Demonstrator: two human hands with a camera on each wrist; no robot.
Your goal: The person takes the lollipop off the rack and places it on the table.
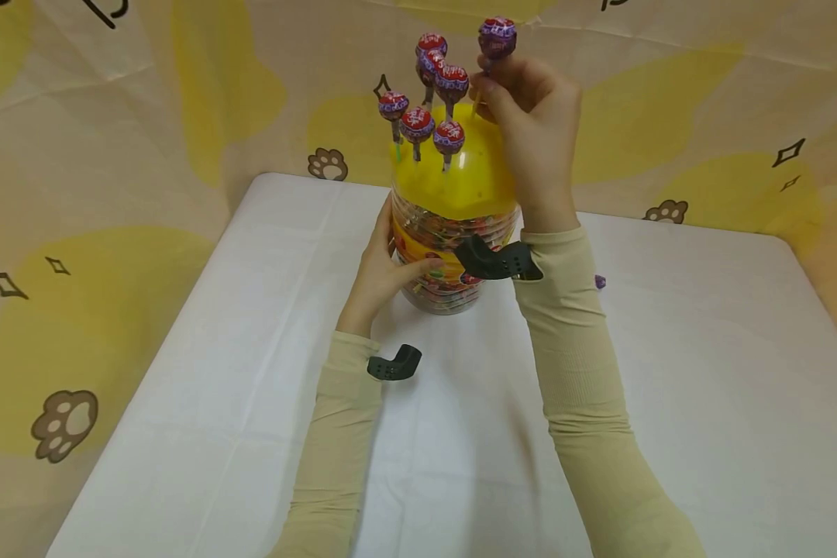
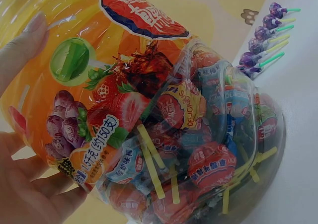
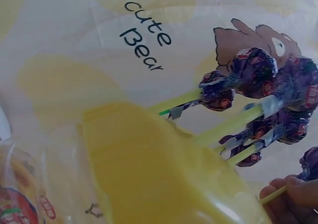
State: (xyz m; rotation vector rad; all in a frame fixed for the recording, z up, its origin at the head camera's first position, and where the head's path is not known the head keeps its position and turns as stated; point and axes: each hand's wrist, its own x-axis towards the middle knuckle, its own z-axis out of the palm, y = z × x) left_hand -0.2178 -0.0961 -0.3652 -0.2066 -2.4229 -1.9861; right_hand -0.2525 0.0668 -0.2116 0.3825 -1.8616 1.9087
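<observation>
A clear plastic candy jar (image 1: 425, 246), filled with wrapped lollipops, stands upright on the table under a domed yellow lid (image 1: 460, 186). My left hand (image 1: 378, 273) grips the jar's left side, its thumb across the orange fruit-printed label (image 2: 124, 80). Several purple-and-red wrapped lollipops (image 1: 417, 124) stand with their sticks in the lid. Between thumb and fingers, my right hand (image 1: 545, 128) pinches another lollipop (image 1: 497, 39) by its yellow stick (image 3: 274, 194). That stick points down, its lower end right at the lid's back right part.
Beyond the jar's base, a row of purple lollipops (image 2: 258, 45) with green and yellow sticks lies on the white table (image 1: 704, 387). My right arm mostly hides that row in the head view. A patterned cloth backdrop (image 1: 635, 132) rises close behind the jar.
</observation>
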